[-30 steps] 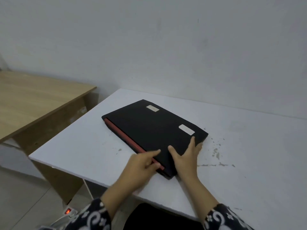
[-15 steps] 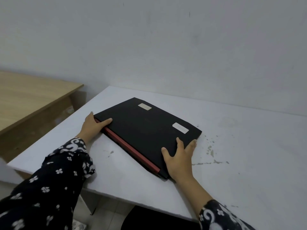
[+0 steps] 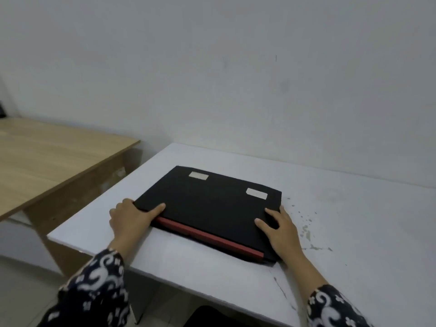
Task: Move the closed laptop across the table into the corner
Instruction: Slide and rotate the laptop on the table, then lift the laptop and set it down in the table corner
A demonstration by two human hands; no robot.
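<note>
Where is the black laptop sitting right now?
The laptop lies closed and flat on the white table, near its left end, between the left hand and right hand.

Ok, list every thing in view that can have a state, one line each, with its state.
Laptop: closed, lying flat on the white table, short of the wall.
Left hand: gripping the laptop's near left corner, thumb on top.
Right hand: gripping the laptop's right edge, fingers spread on the lid.
Wooden table: standing apart to the left.

Plain office-like room, white table (image 3: 342, 208), wooden desk (image 3: 47, 156), bare wall (image 3: 212, 67)
</note>
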